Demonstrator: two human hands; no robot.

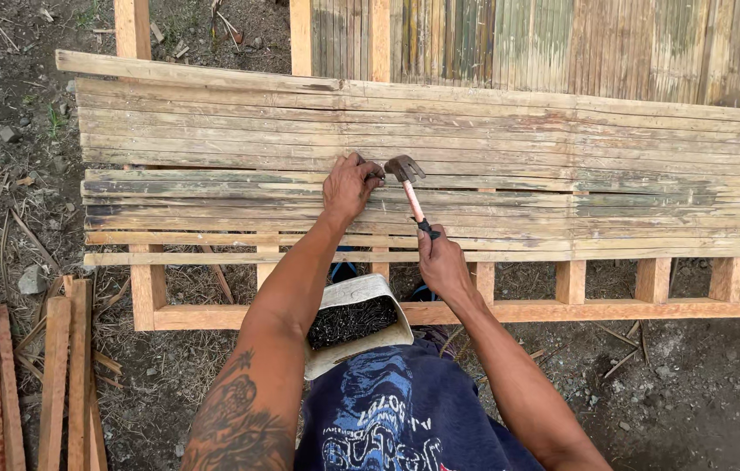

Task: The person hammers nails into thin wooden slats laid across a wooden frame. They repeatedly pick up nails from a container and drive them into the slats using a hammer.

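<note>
My left hand [350, 187] rests on the flattened bamboo slats [562, 166], its fingers pinched together as if on a small nail, which is too small to make out. My right hand [442, 262] grips the handle of a claw hammer [405, 177]. The hammer's metal head hangs just right of my left fingertips, close above the slats. The slats lie across a wooden frame [509, 310] with several short uprights. A pale cut-open container [358, 324] full of dark nails sits at my lap, between my forearms.
Loose wooden strips [56, 375] lie on the dirt at the lower left. A woven bamboo panel [562, 44] stands at the back. Bare ground with stones and dry grass [3, 174] surrounds the frame.
</note>
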